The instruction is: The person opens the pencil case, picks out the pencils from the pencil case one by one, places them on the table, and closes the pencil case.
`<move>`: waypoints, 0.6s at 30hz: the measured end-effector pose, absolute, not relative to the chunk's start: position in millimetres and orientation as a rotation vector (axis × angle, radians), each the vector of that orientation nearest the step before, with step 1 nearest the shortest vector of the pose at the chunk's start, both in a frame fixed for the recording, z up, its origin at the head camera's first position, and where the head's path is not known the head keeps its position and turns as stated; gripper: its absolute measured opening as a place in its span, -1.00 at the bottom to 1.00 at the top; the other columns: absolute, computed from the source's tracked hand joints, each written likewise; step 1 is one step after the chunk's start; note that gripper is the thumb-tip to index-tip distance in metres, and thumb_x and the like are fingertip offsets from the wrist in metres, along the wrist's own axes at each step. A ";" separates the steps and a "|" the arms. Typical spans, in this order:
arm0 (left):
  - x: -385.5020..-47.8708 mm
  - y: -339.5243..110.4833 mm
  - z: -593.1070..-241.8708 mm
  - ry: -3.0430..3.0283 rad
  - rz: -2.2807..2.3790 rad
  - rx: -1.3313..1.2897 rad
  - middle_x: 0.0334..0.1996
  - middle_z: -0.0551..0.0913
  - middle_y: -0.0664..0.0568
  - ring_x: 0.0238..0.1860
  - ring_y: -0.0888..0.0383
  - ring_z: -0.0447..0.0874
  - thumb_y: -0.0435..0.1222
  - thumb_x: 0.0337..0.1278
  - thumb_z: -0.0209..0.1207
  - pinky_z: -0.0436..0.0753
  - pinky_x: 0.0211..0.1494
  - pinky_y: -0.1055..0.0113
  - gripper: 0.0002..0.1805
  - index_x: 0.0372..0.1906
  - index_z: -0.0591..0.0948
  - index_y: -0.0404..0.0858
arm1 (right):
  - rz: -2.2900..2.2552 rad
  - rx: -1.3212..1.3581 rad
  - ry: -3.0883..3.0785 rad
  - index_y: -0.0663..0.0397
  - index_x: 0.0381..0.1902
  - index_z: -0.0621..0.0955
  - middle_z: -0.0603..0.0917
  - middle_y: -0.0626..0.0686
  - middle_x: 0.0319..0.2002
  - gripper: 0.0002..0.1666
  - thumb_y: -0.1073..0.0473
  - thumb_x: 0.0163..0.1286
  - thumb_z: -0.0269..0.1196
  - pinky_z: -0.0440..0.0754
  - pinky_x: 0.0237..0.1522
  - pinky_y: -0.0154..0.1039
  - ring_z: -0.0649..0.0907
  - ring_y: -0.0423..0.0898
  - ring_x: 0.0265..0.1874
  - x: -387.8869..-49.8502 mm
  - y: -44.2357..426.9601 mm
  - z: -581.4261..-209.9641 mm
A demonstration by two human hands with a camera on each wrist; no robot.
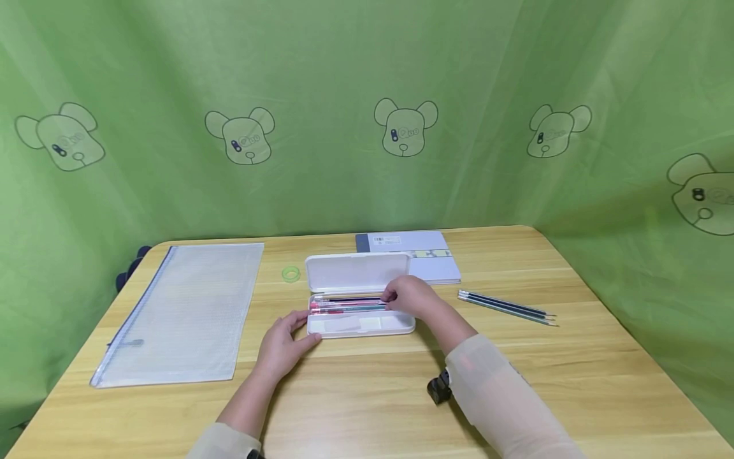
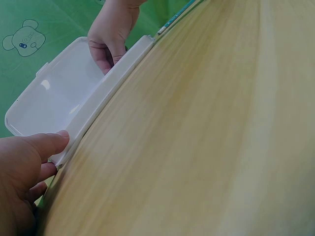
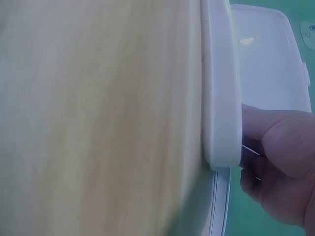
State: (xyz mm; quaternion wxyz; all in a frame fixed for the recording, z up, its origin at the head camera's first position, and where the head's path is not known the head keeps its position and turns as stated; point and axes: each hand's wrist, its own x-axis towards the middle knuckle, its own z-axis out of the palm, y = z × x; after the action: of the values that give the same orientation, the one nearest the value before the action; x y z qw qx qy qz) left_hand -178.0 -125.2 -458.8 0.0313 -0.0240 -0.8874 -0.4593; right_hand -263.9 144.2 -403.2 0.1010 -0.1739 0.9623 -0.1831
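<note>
Grips the left end of an open white pencil case (image 1: pixel 395 324) with the left hand (image 1: pixel 281 349), laying the thumb on the near corner and the fingers against the end wall. Reaches into the same case with the right hand (image 1: pixel 410 296), bending the fingers down over the right ends of a row of pens and pencils (image 1: pixel 346 306); cannot tell whether pinching one, with the fingertips hidden. Has the case lying flat on the worktop (image 1: pixel 344 408), long side toward the body, with the lid (image 1: pixel 355 274) tilted up along the far side. Has a pale flat piece (image 1: pixel 342 323) in the near part of the case, in front of the pens and pencils. Has three pencils (image 1: pixel 504 308) lying side by side to the right, apart from the case, and a notebook (image 1: pixel 432 262) behind, partly hidden by the lid. To the left, has a green ring (image 1: pixel 290 268) near the lid and, farther out, a large whitish zip pouch (image 1: pixel 183 319) lying flat. Wears pale sleeves (image 1: pixel 504 395), with a black device (image 1: pixel 439 387) at the right wrist. Faces a green curtain (image 1: pixel 327 64) printed with bear heads.
</note>
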 end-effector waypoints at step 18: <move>-177.6 -125.5 -458.6 -2.726 -1.414 -0.084 0.12 0.67 -0.14 0.34 -0.19 0.44 -0.19 0.06 0.38 0.17 0.55 -0.09 -0.44 0.18 0.56 -0.30 | -0.797 -0.413 2.764 0.07 -0.19 0.74 0.76 -0.01 -0.22 -0.84 0.28 0.24 0.36 0.61 0.13 -0.04 0.65 -0.09 -0.15 -265.5 147.9 -411.2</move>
State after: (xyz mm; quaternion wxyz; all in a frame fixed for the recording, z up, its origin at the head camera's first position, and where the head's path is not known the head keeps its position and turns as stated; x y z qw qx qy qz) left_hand -177.6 -125.5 -458.6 0.0348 -0.0273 -0.8869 -0.4599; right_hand -265.5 147.9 -411.2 0.1172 -0.1409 0.9445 -0.2725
